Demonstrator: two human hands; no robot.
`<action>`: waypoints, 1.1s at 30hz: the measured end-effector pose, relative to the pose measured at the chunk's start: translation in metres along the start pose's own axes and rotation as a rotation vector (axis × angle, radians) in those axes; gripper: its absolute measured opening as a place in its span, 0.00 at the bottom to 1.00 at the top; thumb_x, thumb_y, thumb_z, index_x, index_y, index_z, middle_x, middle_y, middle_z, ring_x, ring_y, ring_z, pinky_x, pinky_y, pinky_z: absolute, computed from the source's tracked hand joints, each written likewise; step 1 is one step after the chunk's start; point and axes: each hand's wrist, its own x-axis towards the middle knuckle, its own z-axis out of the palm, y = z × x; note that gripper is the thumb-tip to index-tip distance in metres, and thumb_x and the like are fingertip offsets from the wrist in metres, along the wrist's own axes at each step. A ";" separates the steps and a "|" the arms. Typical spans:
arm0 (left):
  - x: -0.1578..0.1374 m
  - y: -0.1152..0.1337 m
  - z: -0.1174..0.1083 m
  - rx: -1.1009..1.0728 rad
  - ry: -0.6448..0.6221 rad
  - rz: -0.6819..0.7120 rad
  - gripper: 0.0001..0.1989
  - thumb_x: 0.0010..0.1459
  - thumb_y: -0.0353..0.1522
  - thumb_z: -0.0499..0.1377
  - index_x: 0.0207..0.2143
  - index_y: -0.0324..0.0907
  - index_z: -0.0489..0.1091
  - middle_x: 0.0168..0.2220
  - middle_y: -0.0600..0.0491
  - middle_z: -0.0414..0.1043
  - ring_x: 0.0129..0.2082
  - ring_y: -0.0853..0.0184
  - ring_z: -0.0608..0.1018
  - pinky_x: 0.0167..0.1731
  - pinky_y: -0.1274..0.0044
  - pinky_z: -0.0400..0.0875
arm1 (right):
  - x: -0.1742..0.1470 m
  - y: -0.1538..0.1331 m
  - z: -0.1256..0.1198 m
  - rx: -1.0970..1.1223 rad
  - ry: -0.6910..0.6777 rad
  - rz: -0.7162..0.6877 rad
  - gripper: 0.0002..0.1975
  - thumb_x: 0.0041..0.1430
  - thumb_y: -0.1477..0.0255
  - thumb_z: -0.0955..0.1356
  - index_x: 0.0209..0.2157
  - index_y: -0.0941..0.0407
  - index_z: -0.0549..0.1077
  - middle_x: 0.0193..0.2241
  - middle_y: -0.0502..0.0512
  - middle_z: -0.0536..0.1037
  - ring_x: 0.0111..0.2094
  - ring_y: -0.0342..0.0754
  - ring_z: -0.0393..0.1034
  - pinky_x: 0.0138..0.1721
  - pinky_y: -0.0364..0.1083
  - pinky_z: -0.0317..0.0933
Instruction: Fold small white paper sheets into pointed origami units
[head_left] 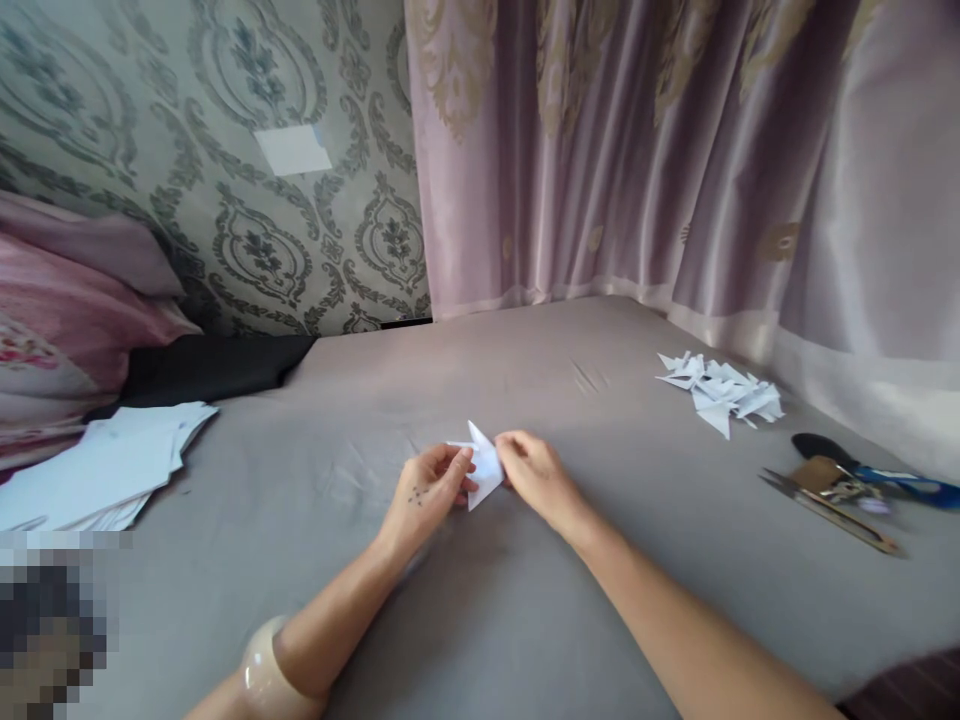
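Observation:
Between my two hands, just above the grey sheet, is a small piece of folded white paper (486, 470) with a pointed tip sticking up and another corner pointing down. My left hand (429, 485) pinches its left side between thumb and fingers. On the other side, my right hand (536, 472) has its fingers closed on the paper's right edge. The fingertips partly hide the folds. A pale bangle circles my left forearm.
A stack of white paper sheets (112, 465) lies at the left, near a black cloth (217, 370). At the right are a heap of folded white paper pieces (724, 390), a pointed metal tool (832, 512) and a blue-handled item (907, 485). Curtains (555, 150) hang behind the grey sheet (480, 350).

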 end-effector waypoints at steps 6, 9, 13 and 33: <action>0.006 -0.010 -0.008 -0.177 0.072 -0.111 0.22 0.49 0.44 0.65 0.37 0.37 0.66 0.29 0.50 0.76 0.26 0.69 0.77 0.26 0.79 0.72 | -0.021 -0.008 0.014 -0.064 -0.072 -0.285 0.12 0.61 0.73 0.61 0.41 0.57 0.74 0.43 0.58 0.75 0.44 0.48 0.71 0.46 0.46 0.64; 0.008 -0.013 -0.010 -0.195 0.092 -0.114 0.20 0.48 0.43 0.66 0.33 0.37 0.67 0.27 0.51 0.75 0.25 0.71 0.76 0.25 0.80 0.71 | -0.028 -0.009 0.017 -0.117 -0.080 -0.401 0.12 0.58 0.78 0.61 0.41 0.58 0.74 0.43 0.58 0.74 0.46 0.49 0.70 0.50 0.48 0.64; 0.012 -0.015 -0.009 -0.214 0.102 -0.146 0.18 0.46 0.42 0.67 0.30 0.36 0.70 0.23 0.54 0.72 0.22 0.72 0.74 0.22 0.82 0.68 | -0.038 -0.012 0.021 -0.223 -0.085 -0.521 0.15 0.57 0.82 0.61 0.42 0.57 0.73 0.46 0.59 0.73 0.48 0.50 0.68 0.50 0.49 0.66; 0.023 -0.004 -0.036 -0.704 -0.163 -0.016 0.09 0.49 0.36 0.66 0.31 0.39 0.75 0.30 0.51 0.73 0.32 0.69 0.73 0.33 0.79 0.64 | -0.028 -0.031 -0.008 0.061 0.335 -0.607 0.12 0.60 0.78 0.63 0.44 0.55 0.73 0.41 0.57 0.77 0.44 0.49 0.72 0.47 0.50 0.67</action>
